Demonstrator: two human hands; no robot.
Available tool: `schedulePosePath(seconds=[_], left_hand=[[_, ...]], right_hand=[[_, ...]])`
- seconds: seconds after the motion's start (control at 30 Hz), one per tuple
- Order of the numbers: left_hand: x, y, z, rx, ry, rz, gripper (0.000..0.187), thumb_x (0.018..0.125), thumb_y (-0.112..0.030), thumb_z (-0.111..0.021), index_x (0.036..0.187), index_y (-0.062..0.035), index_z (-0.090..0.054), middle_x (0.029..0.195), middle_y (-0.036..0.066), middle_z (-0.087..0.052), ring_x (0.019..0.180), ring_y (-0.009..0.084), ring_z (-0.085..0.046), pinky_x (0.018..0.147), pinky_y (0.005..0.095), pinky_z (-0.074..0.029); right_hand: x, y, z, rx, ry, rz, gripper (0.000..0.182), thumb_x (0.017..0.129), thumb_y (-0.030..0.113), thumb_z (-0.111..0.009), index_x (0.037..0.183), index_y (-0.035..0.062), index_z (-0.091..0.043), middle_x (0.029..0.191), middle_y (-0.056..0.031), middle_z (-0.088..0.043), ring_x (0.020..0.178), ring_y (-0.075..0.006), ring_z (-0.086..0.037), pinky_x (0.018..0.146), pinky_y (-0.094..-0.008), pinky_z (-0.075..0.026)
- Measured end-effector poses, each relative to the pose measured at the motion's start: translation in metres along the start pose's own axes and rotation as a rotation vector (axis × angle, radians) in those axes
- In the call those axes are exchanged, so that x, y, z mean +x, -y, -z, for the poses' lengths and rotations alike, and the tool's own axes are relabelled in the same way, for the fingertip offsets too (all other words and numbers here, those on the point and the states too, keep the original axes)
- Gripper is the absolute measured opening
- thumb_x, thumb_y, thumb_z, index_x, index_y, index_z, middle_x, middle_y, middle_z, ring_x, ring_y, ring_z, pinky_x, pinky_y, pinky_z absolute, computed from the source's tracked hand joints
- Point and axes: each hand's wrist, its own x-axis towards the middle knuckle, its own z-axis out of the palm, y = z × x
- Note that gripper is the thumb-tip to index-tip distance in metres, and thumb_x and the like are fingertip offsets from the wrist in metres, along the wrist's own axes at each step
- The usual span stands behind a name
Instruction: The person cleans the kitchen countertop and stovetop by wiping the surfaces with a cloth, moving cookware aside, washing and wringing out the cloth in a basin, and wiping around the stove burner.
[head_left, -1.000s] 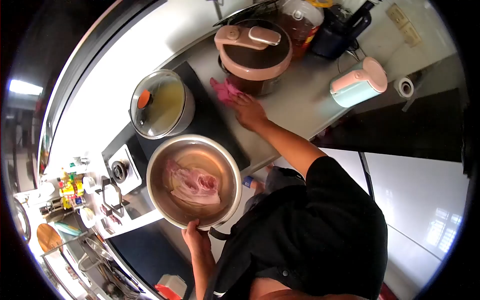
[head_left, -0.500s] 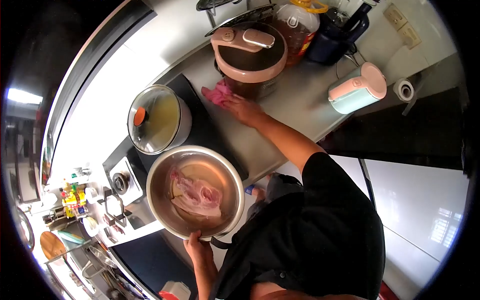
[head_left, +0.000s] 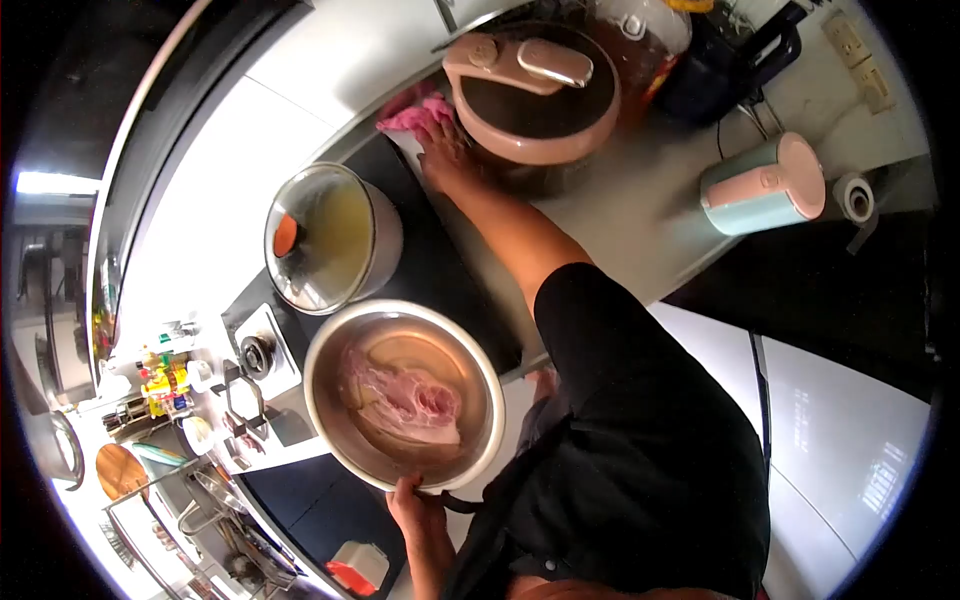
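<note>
My left hand (head_left: 415,508) grips the near rim of a steel basin (head_left: 494,400), thumb over the edge. In the basin lies a piece of raw pink meat (head_left: 410,400). My right hand (head_left: 447,160) presses a bunched pink cloth (head_left: 415,116) onto the counter, beside the pink-lidded pressure cooker (head_left: 540,140). Its fingers rest on the cloth and are partly hidden by it. Next to the basin, on the black cooktop (head_left: 440,260), stands a pot (head_left: 388,240) with a glass lid and an orange knob, pale liquid inside.
A pale blue and pink kettle (head_left: 755,190) stands on the counter (head_left: 620,220), with a paper roll (head_left: 855,198) beyond it. A large bottle (head_left: 635,50) and a dark jug (head_left: 715,80) are behind the cooker. A gas burner (head_left: 257,354) lies past the basin.
My right hand has moved the pink cloth toward the wall, along the side of the pressure cooker. My left hand keeps its hold on the basin; the view has shifted slightly.
</note>
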Motion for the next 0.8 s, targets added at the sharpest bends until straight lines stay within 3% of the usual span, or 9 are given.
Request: schedulePosePath(seconds=[0.07, 0.2, 0.27, 0.33, 0.4, 0.53, 0.67, 0.73, 0.8], left_hand=[[0.013, 0.007, 0.009, -0.057, 0.047, 0.045, 0.029, 0.077, 0.002, -0.052, 0.105, 0.0049, -0.057, 0.100, 0.012, -0.059, 0.089, 0.0263, -0.061, 0.081, 0.0406, -0.054], [0.013, -0.011, -0.011, -0.131, 0.132, 0.078, 0.034, 0.076, 0.003, -0.052, 0.109, 0.0017, -0.056, 0.099, 0.010, -0.059, 0.087, 0.0262, -0.062, 0.077, 0.0417, -0.054], [0.018, -0.012, -0.006, -0.156, 0.174, 0.098, 0.036, 0.078, 0.003, -0.051, 0.113, 0.0015, -0.056, 0.102, 0.010, -0.060, 0.089, 0.0261, -0.062, 0.079, 0.0418, -0.055], [0.013, -0.021, -0.014, -0.143, 0.200, 0.094, 0.037, 0.078, 0.002, -0.051, 0.115, 0.0018, -0.055, 0.104, 0.011, -0.060, 0.092, 0.0269, -0.063, 0.080, 0.0426, -0.055], [0.016, -0.023, -0.015, -0.150, 0.261, 0.080, 0.038, 0.080, 0.003, -0.050, 0.118, 0.0028, -0.054, 0.109, 0.013, -0.060, 0.098, 0.0290, -0.063, 0.085, 0.0455, -0.055], [0.023, -0.019, -0.008, -0.124, 0.352, 0.105, 0.038, 0.080, 0.003, -0.050, 0.118, 0.0039, -0.054, 0.109, 0.013, -0.060, 0.098, 0.0293, -0.063, 0.085, 0.0458, -0.055], [0.016, -0.016, -0.016, -0.074, 0.358, 0.137, 0.031, 0.081, 0.005, -0.051, 0.113, 0.0043, -0.055, 0.105, 0.013, -0.060, 0.095, 0.0279, -0.063, 0.083, 0.0445, -0.055], [0.012, -0.012, -0.022, -0.069, 0.368, 0.126, 0.029, 0.082, 0.005, -0.051, 0.110, 0.0041, -0.055, 0.104, 0.012, -0.060, 0.093, 0.0269, -0.063, 0.081, 0.0435, -0.055], [0.007, -0.007, -0.028, -0.022, 0.348, 0.109, 0.026, 0.082, 0.005, -0.052, 0.108, 0.0038, -0.056, 0.102, 0.011, -0.060, 0.089, 0.0252, -0.062, 0.077, 0.0418, -0.053]], right_hand=[[-0.031, -0.016, -0.053, -0.022, -0.042, -0.005, 0.052, 0.091, 0.021, -0.055, 0.141, 0.0087, -0.048, 0.153, -0.0137, -0.038, 0.139, -0.0353, -0.036, 0.117, -0.0479, -0.027], [-0.141, -0.012, 0.055, -0.198, 0.146, 0.281, 0.051, 0.092, 0.029, -0.056, 0.141, 0.0153, -0.051, 0.149, -0.0083, -0.043, 0.135, -0.0301, -0.041, 0.117, -0.0456, -0.027], [-0.191, -0.024, 0.099, -0.111, 0.200, 0.198, 0.046, 0.093, 0.031, -0.055, 0.136, 0.0162, -0.054, 0.147, -0.0066, -0.046, 0.134, -0.0284, -0.043, 0.116, -0.0457, -0.028], [-0.210, -0.054, 0.135, -0.359, 0.213, 0.186, 0.046, 0.092, 0.031, -0.056, 0.137, 0.0234, -0.054, 0.143, -0.0052, -0.049, 0.134, -0.0297, -0.043, 0.113, -0.0467, -0.034], [-0.218, -0.092, 0.163, -0.343, 0.133, 0.101, 0.041, 0.095, 0.031, -0.052, 0.134, 0.0157, -0.056, 0.144, -0.0066, -0.050, 0.134, -0.0294, -0.043, 0.116, -0.0458, -0.029], [-0.202, -0.132, 0.202, -0.434, -0.071, -0.140, 0.042, 0.096, 0.030, -0.050, 0.135, 0.0148, -0.056, 0.144, -0.0082, -0.050, 0.134, -0.0308, -0.044, 0.115, -0.0465, -0.030], [-0.190, -0.146, 0.159, -0.514, -0.168, -0.261, 0.046, 0.095, 0.031, -0.049, 0.136, 0.0093, -0.056, 0.145, -0.0131, -0.049, 0.134, -0.0350, -0.043, 0.114, -0.0488, -0.030], [-0.216, -0.126, 0.128, -0.588, -0.141, -0.102, 0.048, 0.093, 0.030, -0.053, 0.135, 0.0054, -0.056, 0.145, -0.0152, -0.049, 0.134, -0.0385, -0.042, 0.114, -0.0516, -0.030], [-0.246, -0.093, 0.131, -0.341, 0.044, 0.019, 0.049, 0.090, 0.027, -0.059, 0.134, 0.0064, -0.056, 0.142, -0.0141, -0.050, 0.131, -0.0400, -0.043, 0.113, -0.0531, -0.029]])
